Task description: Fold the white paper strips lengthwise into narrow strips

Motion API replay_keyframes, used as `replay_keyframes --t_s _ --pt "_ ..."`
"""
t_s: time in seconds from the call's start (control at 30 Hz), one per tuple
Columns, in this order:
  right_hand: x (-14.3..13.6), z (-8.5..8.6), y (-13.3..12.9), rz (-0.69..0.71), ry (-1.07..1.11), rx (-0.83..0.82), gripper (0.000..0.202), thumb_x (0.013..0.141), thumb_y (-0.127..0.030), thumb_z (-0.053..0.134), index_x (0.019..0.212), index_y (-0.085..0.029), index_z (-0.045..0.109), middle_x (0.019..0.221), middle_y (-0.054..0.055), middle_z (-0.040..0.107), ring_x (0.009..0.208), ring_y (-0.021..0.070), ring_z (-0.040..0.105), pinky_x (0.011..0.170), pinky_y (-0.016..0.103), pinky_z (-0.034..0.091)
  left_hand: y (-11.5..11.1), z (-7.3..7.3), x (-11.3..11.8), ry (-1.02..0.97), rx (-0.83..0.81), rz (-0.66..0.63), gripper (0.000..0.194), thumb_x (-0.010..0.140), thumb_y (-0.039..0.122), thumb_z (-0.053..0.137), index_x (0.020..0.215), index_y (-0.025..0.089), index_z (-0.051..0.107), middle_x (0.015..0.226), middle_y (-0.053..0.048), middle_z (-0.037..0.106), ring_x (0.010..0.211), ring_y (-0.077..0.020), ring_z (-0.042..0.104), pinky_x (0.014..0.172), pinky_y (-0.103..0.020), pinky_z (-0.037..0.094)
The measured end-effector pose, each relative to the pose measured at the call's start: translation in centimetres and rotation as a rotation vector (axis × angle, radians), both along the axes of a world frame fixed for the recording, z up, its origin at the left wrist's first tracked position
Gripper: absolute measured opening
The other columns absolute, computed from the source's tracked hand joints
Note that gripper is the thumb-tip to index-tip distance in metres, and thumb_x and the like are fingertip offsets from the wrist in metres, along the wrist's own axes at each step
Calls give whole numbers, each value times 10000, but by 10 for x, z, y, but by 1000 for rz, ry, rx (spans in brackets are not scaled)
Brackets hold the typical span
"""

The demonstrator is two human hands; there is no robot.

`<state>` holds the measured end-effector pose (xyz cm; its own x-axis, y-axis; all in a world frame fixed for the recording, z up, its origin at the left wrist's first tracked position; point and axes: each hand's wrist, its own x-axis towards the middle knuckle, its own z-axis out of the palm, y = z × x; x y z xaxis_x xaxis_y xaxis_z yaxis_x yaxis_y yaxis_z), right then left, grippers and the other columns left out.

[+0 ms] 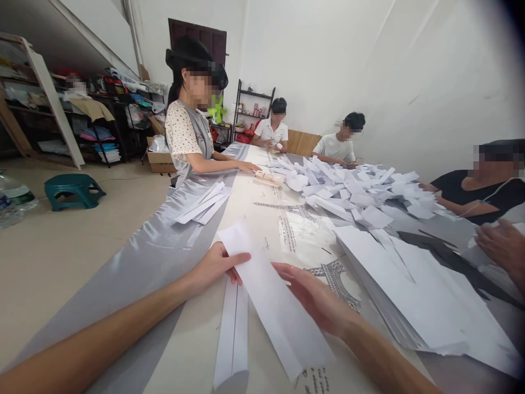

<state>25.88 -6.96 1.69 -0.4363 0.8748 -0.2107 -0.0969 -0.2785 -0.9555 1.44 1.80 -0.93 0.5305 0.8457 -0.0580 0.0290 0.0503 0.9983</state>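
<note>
The step in hand seems to be the handling of one single piece of paper, which the person's left hand (pixel 211 269) holds above the table. This hand is pinching the white paper strip (pixel 276 309) near its far end, with the thumb lying on top and the fingers bent behind it. The right hand (pixel 318 298) is not gripping; its fingers are loosely curved beside the right edge of the strip, and one cannot tell whether the fingertips touch the paper. The strip slants from the left hand down toward the near side, over the cream tablecloth (pixel 192 342). Partly under it lies a creased strip (pixel 232 334), with a line along its length; whether the left fingers also hold its upper end is not clear. On the right stands a stack of sheets (pixel 414 290), and beyond it a heap of folded papers (pixel 348 186); some loose strips (pixel 203 203) lie on the left, near a co-worker (pixel 188 126). As a judgement, the next move calls for the left pinch to remain firm but light, and for the right fingers to meet the edge flatly, because such thin paper bends easily and may crease askew.
</note>
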Motion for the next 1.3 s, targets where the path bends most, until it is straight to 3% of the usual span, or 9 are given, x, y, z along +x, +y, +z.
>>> replay_keyframes --t_s 0.13,0.23,0.33,0.53,0.77,0.9,1.03,1.17,1.3 --pt "-4 -4 -1 -115 -42 -127 522 931 -594 618 1360 -298 640 1287 67 691 1106 270 659 919 385 533 -1 0 0 -17 15 -53 344 857 452 757 820 111 725 711 -92 740 539 -159 660 483 -230 497" --pt "-8 0 -2 -14 62 -166 551 967 -639 513 1343 -263 656 1272 82 695 1098 270 663 930 384 527 -2 1 0 -17 10 -61 351 858 461 757 818 113 733 733 -102 754 548 -161 670 496 -233 510" --pt "-10 4 -2 72 135 -118 581 978 -668 450 1363 -277 639 1347 83 651 1173 290 634 969 425 520 -4 1 0 -25 17 -53 366 856 473 754 820 109 751 764 -113 766 554 -166 681 500 -237 518" --pt "-4 -5 0 15 -42 -102 551 911 -537 683 1413 -337 577 1259 64 685 1041 240 683 876 383 557 -6 2 1 -61 41 -57 353 860 456 751 868 104 773 794 -117 773 553 -173 687 509 -251 541" --pt "-3 -7 1 101 -119 -19 538 845 -523 762 1302 -253 676 1159 84 718 984 247 693 823 364 558 -9 7 2 -71 28 -86 364 853 478 756 852 114 742 775 -102 764 575 -180 690 506 -253 543" --pt "-5 2 -1 94 -7 -145 655 877 -733 573 1240 -204 706 1134 126 731 990 287 709 861 406 552 -10 6 2 -50 23 -78 406 856 518 740 798 117 722 711 -96 748 546 -169 674 503 -244 522" --pt "-12 11 -4 203 84 -240 888 833 -899 336 1240 -201 704 1205 138 715 1104 300 693 1013 416 482 -11 5 2 -77 39 -61 396 860 512 738 763 128 716 695 -76 734 547 -150 653 506 -235 500" --pt "-15 12 -6 193 124 -212 909 857 -886 253 1225 -196 715 1234 146 707 1068 307 707 1009 446 474 -13 6 1 -106 48 -61 379 872 484 735 748 126 729 698 -72 731 538 -142 646 500 -233 486" --pt "-10 7 -6 267 86 -228 830 883 -838 356 1161 -153 735 1175 165 716 1008 289 707 987 429 486 -13 6 2 -119 40 -80 356 875 468 739 770 128 736 722 -72 738 542 -142 649 503 -234 489"
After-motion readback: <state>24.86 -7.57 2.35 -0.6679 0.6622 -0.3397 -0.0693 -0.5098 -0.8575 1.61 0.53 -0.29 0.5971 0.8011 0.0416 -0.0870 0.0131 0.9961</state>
